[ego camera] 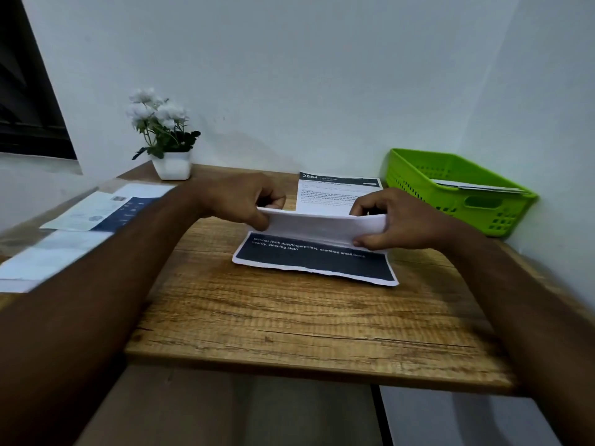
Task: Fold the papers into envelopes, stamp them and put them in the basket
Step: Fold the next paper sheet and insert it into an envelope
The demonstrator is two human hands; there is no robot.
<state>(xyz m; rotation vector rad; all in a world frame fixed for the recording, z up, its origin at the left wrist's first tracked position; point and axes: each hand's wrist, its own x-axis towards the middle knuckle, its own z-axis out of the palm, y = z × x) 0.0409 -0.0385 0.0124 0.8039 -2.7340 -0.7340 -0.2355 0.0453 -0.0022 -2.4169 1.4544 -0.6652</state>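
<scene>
Both hands are on the paper point(317, 249) mid-table: left hand point(238, 197) pinches the folded-over flap's left end, right hand point(396, 220) pinches the right end. Another printed sheet point(335, 191) lies behind it, a green basket point(418, 169) with envelopes point(476, 186) sits right, a white potted plant point(167, 136) back left.

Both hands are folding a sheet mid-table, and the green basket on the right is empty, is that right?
Not empty: the head view shows folded white paper lying in the green basket. The left hand and right hand do grip the sheet mid-table.
</scene>
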